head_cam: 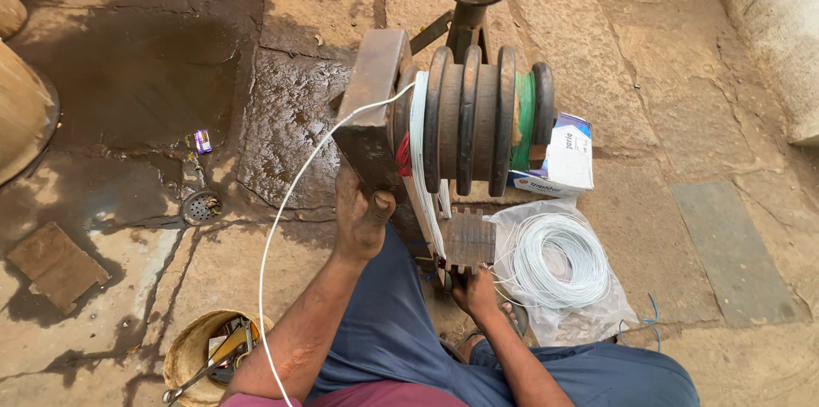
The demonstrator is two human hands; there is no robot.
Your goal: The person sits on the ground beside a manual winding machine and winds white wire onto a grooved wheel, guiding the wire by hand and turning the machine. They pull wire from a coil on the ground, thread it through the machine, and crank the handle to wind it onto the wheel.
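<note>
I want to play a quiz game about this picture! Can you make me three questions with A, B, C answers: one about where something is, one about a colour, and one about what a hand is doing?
1. Where is the coil of white wire?
A. In a clear plastic bag on the floor
B. Inside the bucket
C. Hanging on the wall

2. What colour is the wire wound at the far end of the grooved spool?
A. Yellow
B. Green
C. Purple

3. What is the left hand doing?
A. Waving in the air
B. Holding scissors
C. Resting against the metal block

Answers:
1 A, the coil lies on the plastic bag beside the right hand.
2 B, the green wire shows between the last two discs.
3 C, its fingers press on the block's lower edge.
</note>
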